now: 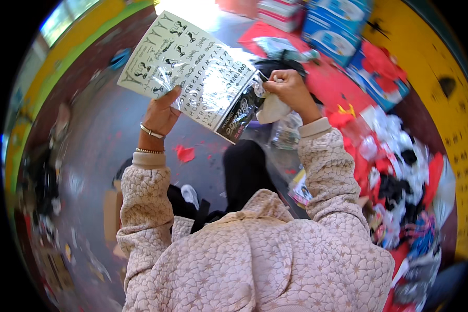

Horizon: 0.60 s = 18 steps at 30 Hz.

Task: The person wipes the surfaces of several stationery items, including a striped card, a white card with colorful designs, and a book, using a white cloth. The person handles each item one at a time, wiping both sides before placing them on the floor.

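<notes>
Up in front of me I hold a glossy printed sheet [192, 73], with rows of black letters and small figures on white and a black band along its right end. It looks like a sticker sheet in clear plastic, tilted and catching glare. My left hand [161, 115] is closed on its lower left edge, thumb on top. My right hand [291, 89] pinches at the black end, fingers pressed together by the plastic. Below those fingers hangs a soft off-white piece [272, 109]; whether the hand also holds it I cannot tell.
Blue and white boxes [332, 28] stand at the far right on red material. Plastic bags and scraps [390, 156] pile along the right wall. Left of my legs is a cardboard box [112, 213]; a red scrap [184, 153] lies on the grey floor [96, 135]. More litter lines the left wall.
</notes>
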{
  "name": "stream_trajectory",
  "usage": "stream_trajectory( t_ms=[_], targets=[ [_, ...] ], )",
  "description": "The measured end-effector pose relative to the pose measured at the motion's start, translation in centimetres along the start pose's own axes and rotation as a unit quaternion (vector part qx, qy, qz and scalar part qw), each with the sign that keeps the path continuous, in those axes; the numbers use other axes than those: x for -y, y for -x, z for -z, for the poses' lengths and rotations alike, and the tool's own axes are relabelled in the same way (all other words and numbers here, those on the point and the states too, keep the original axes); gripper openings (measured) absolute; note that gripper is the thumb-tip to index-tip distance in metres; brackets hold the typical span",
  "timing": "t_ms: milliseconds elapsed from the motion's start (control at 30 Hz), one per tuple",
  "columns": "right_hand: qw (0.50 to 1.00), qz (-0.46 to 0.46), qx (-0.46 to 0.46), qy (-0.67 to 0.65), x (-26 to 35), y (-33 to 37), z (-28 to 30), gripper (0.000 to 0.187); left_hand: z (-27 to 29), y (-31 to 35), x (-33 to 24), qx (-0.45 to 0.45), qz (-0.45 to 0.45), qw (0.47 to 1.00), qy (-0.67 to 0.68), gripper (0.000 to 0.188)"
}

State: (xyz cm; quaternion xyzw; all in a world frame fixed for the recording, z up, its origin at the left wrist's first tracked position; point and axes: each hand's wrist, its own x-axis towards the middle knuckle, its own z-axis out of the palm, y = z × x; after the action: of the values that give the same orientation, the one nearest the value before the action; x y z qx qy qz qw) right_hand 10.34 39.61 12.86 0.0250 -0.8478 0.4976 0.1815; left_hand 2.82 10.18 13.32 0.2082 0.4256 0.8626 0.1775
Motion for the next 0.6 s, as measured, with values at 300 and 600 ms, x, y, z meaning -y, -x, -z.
stream_trajectory(
  t_ms=[300, 600],
  targets=[
    [0.905, -0.171, 0.163, -0.353, -0.5, -5.6, -22.1, 0.010, 19.3, 8.0, 0.3, -0.302, -0.021, 0.932, 0.199, 0.035],
    [0.817, -0.291, 0.304, -0.396, -7.1, -5.6, -25.1, 0.038, 21.5, 6.9, 1.6, -0.356, 0.039, 0.922, 0.148, 0.040]
  ],
)
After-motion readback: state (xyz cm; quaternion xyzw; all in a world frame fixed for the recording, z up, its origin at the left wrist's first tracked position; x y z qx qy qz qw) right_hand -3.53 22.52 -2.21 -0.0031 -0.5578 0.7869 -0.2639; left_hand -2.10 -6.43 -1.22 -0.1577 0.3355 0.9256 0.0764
